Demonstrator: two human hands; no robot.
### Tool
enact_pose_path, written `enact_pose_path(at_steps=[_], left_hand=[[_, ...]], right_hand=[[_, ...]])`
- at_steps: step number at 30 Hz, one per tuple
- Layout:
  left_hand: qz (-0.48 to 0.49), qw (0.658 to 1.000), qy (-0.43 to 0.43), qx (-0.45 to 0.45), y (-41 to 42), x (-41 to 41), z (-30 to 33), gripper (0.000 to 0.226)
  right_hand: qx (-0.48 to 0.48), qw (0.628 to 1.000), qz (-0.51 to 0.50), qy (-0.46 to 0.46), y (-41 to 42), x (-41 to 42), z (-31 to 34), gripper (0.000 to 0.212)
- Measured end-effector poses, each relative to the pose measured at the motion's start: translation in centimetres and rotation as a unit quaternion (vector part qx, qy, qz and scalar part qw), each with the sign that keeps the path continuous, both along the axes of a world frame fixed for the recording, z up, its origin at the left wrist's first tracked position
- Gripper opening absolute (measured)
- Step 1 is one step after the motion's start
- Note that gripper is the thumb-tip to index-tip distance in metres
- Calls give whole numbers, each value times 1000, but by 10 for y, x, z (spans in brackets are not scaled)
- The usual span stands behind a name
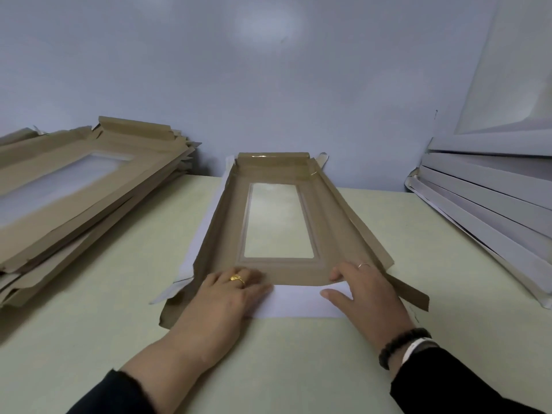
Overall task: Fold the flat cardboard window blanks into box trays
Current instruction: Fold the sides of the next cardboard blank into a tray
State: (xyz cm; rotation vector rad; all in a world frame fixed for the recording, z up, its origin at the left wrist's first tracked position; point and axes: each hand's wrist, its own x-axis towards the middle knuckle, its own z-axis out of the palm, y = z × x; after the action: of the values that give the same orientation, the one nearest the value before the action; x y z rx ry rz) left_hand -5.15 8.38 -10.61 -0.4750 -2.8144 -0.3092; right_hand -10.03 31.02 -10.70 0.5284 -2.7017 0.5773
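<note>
Brown flat cardboard window blank w/ a clear rectangular plastic window lies centre on the pale green surface, long axis running away from the person. Its far end flap is folded up & glossy w/ tape; both long side flaps are partly raised, the right one tilting outward. Near end flap shows its white underside, folded toward the person & lying about flat on the surface. Left hand, gold ring on one finger, rests palm-down on the near left corner, fingers straight & pressing across the fold line between brown panel and white flap. Right hand, thin ring & dark bead bracelet at the wrist, sits at the near right corner: fingers lie over the brown panel edge, thumb stretched out on the white flap, so it presses rather than clenches; can't tell if anything is pinched underneath. Both wrists in dark sleeves. At left, a tall untidy stack of brown flat window blanks sits on the surface, well apart from the worked blank. At right, a leaning stack of white folded box trays rests against the wall side. Pale blue-grey wall behind everything.
</note>
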Motion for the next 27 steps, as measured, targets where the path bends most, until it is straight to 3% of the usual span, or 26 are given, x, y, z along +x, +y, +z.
enact_pose_path(at_steps=[3,7,12,16,22,24,27], left_hand=[[-5,998,-57,17,7,-8,-2,40],[-19,994,-107,28,-1,-8,-2,61],[-10,995,-81,53,-21,-4,2,48],[-5,996,-56,71,-20,-2,11,59],[69,997,39,18,-14,-7,11,46],[66,996,59,-8,-8,-13,11,53],[92,994,35,-48,-3,-20,5,81]], right_hand=[[52,993,107,13,-4,3,-1,25],[19,977,201,-72,-3,8,-1,50],[-8,981,187,-53,7,7,5,38],[-24,985,169,-29,7,9,8,31],[-12,995,102,-3,2,4,7,28],[-14,997,82,6,-2,0,5,27],[-1,998,53,17,-7,-5,5,27]])
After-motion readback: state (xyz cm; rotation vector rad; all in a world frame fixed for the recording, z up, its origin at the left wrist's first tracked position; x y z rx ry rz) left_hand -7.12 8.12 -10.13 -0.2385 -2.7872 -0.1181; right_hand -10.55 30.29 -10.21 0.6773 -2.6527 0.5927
